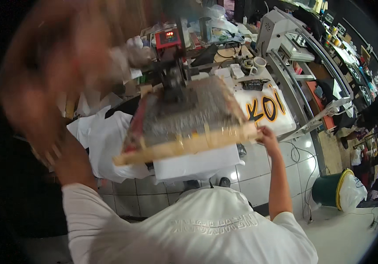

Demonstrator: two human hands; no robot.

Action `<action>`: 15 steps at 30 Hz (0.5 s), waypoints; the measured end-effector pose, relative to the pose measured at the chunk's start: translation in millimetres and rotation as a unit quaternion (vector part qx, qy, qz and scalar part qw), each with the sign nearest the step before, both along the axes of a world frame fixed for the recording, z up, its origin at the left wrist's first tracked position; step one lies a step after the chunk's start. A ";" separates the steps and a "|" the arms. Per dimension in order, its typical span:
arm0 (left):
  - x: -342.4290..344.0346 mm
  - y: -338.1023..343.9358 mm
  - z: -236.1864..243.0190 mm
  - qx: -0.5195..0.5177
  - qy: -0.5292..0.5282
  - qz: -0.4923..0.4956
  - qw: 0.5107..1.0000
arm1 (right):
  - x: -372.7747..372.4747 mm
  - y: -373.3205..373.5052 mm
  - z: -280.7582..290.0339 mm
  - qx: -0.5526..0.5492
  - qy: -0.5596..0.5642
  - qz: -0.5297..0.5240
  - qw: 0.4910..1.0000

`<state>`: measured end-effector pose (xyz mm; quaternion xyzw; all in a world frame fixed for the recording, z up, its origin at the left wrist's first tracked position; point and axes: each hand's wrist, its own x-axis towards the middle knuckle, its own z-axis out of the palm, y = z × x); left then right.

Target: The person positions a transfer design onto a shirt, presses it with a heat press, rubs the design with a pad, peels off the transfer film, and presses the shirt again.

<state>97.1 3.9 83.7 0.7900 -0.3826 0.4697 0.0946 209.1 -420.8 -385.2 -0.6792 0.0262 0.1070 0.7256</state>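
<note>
My right hand [267,135] is closed round the right end of a tape-wrapped wooden bar [193,141]. The bar runs along the front edge of a square, dark plate [182,110], which looks like the upper plate of a heat press; a black metal mechanism [178,83] rises from its middle. Below the plate lies white cloth [198,165], partly hidden by the bar. My left arm is raised at the left, and my left hand [83,57] is smeared by motion close to the camera. Its fingers cannot be made out, nor whether it holds anything.
A red controller [168,38] with a lit display stands behind. White fabric [107,143] hangs at the left. At the right are a white panel with black-and-orange lettering [266,108], a mug [259,65], a metal-framed machine [286,48], floor cables [303,158] and a green bin [330,191].
</note>
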 end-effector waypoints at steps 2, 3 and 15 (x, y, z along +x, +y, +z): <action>-12.8 -21.0 -77.6 -0.011 0.139 -0.195 0.971 | 18.6 -9.1 47.9 -0.027 -0.122 -0.011 0.992; -35.0 -28.1 -99.5 -0.014 0.210 -0.236 0.949 | 21.7 21.5 89.1 0.017 -0.171 -0.018 0.985; -105.5 -60.1 -350.5 -0.186 0.416 -0.009 0.890 | -132.9 207.2 164.3 -0.132 -0.537 0.304 0.776</action>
